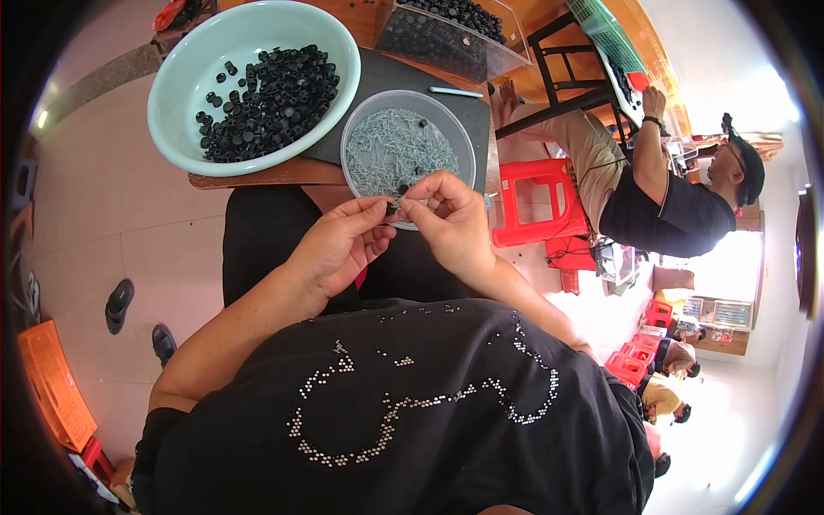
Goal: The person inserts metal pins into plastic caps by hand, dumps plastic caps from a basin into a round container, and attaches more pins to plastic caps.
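Left hand point(336, 245) and right hand point(452, 221) meet over the near rim of the clear bowl point(460, 146), fingertips of both pinched on one small black cap point(392, 207) between them. Clear bowl holds a loose heap of silver screws point(390, 154). Mint basin point(184, 73) just left of it is about half full of black caps point(270, 103). Clear bin point(446, 43) behind holds more black parts. Both bowls sit on the wooden table point(257, 174).

A single fisheye view from the person's head looks steeply down, close over the chest and both forearms. The tabletop point(257, 178) with its bowls lies at the top of the picture, the floor point(112, 223) to the left, and straight edges bend near the rim.
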{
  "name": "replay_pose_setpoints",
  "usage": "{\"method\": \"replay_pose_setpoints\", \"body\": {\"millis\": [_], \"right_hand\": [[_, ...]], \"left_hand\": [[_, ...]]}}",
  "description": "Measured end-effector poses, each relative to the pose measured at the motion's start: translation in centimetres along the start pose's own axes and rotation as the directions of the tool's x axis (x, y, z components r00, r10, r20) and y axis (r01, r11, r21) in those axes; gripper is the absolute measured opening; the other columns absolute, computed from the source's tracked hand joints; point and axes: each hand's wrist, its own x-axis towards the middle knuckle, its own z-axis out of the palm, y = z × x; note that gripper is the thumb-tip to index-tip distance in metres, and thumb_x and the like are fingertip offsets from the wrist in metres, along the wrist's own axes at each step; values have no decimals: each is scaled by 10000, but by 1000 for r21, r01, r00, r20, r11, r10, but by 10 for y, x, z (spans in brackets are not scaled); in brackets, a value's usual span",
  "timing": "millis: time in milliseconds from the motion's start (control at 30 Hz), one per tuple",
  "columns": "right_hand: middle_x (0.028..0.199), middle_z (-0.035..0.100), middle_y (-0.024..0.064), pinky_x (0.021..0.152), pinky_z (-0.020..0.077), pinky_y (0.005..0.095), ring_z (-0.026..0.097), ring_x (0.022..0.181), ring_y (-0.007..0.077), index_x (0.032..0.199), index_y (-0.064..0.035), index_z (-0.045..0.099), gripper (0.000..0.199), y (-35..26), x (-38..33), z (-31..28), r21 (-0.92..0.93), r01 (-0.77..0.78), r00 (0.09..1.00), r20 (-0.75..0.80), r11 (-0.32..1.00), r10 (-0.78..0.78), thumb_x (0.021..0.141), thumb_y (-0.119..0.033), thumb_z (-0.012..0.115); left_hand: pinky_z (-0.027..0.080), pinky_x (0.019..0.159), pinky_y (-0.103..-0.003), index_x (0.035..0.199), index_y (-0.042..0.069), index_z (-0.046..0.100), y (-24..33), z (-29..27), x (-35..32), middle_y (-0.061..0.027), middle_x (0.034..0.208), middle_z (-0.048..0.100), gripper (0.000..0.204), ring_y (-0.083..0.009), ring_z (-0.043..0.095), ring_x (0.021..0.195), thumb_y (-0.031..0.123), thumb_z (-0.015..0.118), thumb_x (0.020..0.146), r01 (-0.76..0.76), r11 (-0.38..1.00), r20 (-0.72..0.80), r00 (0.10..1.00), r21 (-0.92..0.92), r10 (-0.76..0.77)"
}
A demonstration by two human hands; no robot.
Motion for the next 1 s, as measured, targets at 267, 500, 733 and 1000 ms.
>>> {"method": "replay_pose_setpoints", "body": {"millis": [267,500,733,1000], "right_hand": [[747,620,12,544,433,176,574,643,31,819,-18,566,69,-17,-3,2,-137,17,1000,-12,990,-19,823,23,622],[740,615,24,536,432,220,537,596,69,807,-25,619,67,-9,-4,3,-341,53,998,-21,939,-64,772,-13,675],[733,605,-4,555,393,182,493,624,25,914,-23,666,111,-9,2,-4,-276,182,983,56,944,-173,805,-30,682],[750,624,20,600,424,199,529,661,52,873,-1,668,73,-3,-2,-4,-383,106,992,105,918,-71,824,-55,668]], "left_hand": [[481,768,-240,1053,46,604,1,3,-2,-15,917,639,181,-91,593,818,155,559,917,-12,1000,1,1000,-1,12],[473,726,-226,1020,41,617,-4,4,-1,-19,885,638,157,-91,585,782,144,588,904,-95,981,-38,994,166,103],[473,745,-237,1032,52,607,0,3,-2,-9,885,635,162,-82,588,794,159,549,926,-67,995,-2,998,78,67],[477,724,-228,1025,54,605,-2,2,-2,-15,871,631,149,-88,586,775,148,560,919,-51,997,7,999,60,50]]}}
